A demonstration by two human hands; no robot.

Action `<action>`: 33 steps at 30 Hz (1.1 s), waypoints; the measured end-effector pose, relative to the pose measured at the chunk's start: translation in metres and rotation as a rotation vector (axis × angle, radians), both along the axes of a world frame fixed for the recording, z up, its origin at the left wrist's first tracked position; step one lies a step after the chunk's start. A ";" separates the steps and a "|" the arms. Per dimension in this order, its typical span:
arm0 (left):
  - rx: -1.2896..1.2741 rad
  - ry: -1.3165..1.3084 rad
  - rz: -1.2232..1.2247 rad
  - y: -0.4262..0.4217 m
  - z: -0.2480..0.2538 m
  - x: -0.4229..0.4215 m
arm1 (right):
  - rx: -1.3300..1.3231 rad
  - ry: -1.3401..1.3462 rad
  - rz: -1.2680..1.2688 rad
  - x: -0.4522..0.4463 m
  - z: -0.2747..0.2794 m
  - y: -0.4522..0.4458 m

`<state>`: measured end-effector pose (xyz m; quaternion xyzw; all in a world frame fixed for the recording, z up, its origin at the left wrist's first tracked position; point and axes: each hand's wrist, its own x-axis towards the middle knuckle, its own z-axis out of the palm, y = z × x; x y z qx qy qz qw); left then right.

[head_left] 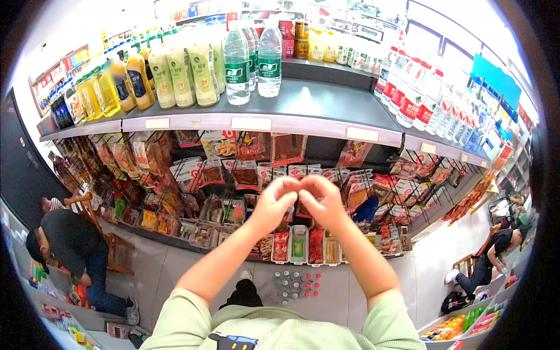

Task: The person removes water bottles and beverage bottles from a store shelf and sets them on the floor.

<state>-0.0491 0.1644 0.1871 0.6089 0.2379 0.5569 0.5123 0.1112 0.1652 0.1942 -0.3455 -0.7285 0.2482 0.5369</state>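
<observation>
My left hand (274, 201) and my right hand (324, 201) are raised in front of the shelf unit, with their curled fingers meeting at the middle. The thumbs stand away from the fingers, leaving a rounded gap in each hand. Nothing shows in either hand; the fingertips are partly hidden. Beyond them hang red snack packets (289, 149) on hooks. Above, on the dark shelf top (318, 108), stand clear water bottles with green labels (270, 58) and pale green bottles (203, 73).
Several capped bottles (296, 286) stand on the tiled floor by my feet. Red-labelled water bottles (411, 102) line the right shelf, yellow drink bottles (106, 93) the left. One person (76, 251) bends at the left; another person (493, 256) is at the right. Small snack bins (298, 245) fill the bottom shelf.
</observation>
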 end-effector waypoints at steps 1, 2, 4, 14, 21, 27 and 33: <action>0.059 0.025 0.068 0.014 0.017 -0.004 | -0.011 0.053 0.034 -0.005 0.021 0.006; 0.095 0.008 0.112 0.027 0.036 -0.007 | 0.030 0.099 0.053 -0.009 0.035 0.019; 0.236 0.010 0.170 0.062 0.065 -0.015 | 0.015 0.191 0.122 -0.012 0.063 0.044; 0.582 0.052 0.518 0.206 0.148 -0.014 | 0.073 0.435 0.108 -0.057 0.165 0.169; 0.466 0.014 0.490 0.242 0.139 -0.011 | -0.026 0.558 -0.041 -0.085 0.177 0.235; 0.334 -0.157 0.333 0.245 0.138 -0.013 | 0.024 0.428 -0.151 -0.099 0.183 0.281; 0.400 -0.071 0.372 0.238 0.131 -0.012 | 0.103 0.319 -0.446 -0.105 0.183 0.288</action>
